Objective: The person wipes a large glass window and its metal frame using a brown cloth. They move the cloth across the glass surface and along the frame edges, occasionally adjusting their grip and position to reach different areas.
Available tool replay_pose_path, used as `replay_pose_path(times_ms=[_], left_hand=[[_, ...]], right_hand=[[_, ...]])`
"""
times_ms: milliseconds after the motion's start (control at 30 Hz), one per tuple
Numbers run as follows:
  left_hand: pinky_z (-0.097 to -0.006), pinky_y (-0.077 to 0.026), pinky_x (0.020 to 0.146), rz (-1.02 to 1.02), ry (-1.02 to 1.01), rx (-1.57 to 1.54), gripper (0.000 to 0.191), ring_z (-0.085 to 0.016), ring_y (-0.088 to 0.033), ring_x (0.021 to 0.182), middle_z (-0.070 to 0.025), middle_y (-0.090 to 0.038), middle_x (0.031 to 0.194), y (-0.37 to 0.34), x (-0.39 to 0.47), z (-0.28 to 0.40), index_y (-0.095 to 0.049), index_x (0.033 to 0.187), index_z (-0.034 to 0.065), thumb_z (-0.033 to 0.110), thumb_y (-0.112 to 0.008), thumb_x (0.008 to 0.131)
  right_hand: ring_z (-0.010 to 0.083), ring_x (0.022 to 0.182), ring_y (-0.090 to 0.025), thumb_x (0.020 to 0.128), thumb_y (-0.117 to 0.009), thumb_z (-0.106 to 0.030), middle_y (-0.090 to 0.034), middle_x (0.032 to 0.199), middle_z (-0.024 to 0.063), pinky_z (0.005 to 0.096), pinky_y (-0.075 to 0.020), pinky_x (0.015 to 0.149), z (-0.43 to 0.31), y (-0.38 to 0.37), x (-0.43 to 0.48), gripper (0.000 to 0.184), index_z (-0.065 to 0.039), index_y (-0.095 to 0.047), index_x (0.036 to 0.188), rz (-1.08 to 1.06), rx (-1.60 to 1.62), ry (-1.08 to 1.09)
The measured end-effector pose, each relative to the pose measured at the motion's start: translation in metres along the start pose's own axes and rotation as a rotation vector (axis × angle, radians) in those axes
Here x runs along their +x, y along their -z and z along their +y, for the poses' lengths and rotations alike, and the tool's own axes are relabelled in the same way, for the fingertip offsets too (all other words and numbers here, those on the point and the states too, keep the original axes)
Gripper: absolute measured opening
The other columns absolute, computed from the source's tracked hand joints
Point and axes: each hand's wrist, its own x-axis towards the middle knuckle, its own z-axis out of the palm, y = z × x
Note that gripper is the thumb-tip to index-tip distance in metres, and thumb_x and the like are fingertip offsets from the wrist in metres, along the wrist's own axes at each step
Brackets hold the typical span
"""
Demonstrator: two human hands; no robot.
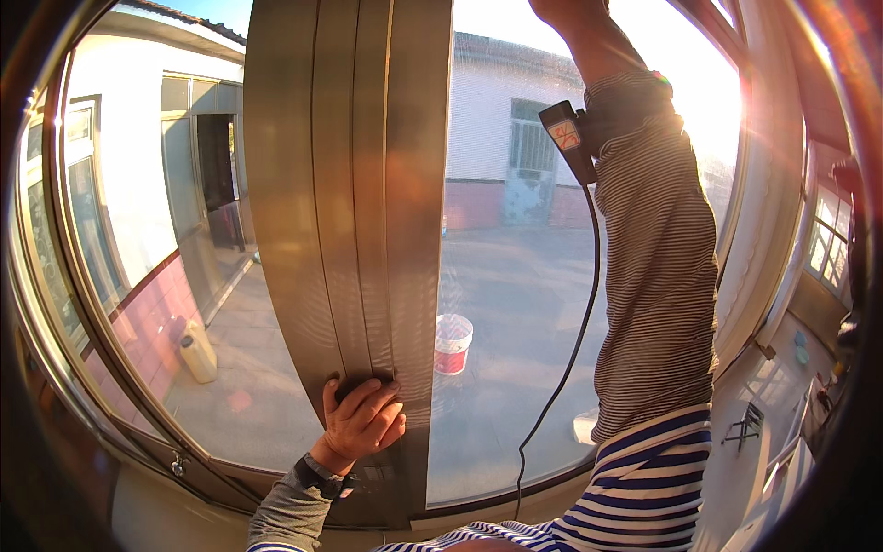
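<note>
My left hand (364,419) lies with bent fingers against the lower part of a brown metal door or window frame (414,241); a dark spot, perhaps a handle or recess, shows behind the fingers. Whether it grips anything is not clear. My right arm reaches up past a glass pane (510,276). Only the wrist end of my right hand (569,14) shows at the top edge, and its fingers are out of view. A black device (569,141) with a marked sticker sits at the right wrist, and a black cable (586,303) hangs from it.
Through the glass stand a white and red bucket (453,345) and a pale plastic jug (199,350) by a pink wall. A small lock with keys (178,465) hangs at lower left. A pale curtain (752,207) and a folding stool (745,424) are at right. Sun glares at upper right.
</note>
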Motion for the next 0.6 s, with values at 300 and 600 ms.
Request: replay_pose_path(times_ms=[300, 600], left_hand=[[-0.0611, -0.023, 0.12, -0.006, -0.012, 0.007, 0.013, -0.022, -0.061, 0.115, 0.0006, -0.071, 0.118, -0.001, 0.0, -0.001, -0.066, 0.092, 0.019, 0.032, -0.068, 0.09], [-0.0586, -0.027, 0.117, 0.026, 0.027, 0.003, 0.012, -0.019, -0.063, 0.115, 0.0023, -0.072, 0.12, -0.002, 0.005, 0.001, -0.067, 0.094, 0.0192, 0.03, -0.07, 0.088]], right_hand=[[0.0499, 0.102, -0.056, 0.103, -0.048, -0.033, -0.054, 0.131, 0.031, 0.0646, -0.0503, 0.083, 0.041, -0.043, 0.04, 0.037, -0.011, -0.065, 0.128, 0.018, -0.22, 0.348], [0.0557, 0.119, -0.05, 0.104, -0.051, -0.035, -0.047, 0.135, 0.0399, 0.0614, -0.0435, 0.103, 0.04, 0.014, -0.041, 0.06, 0.01, -0.043, 0.143, -0.061, 0.002, 0.067]])
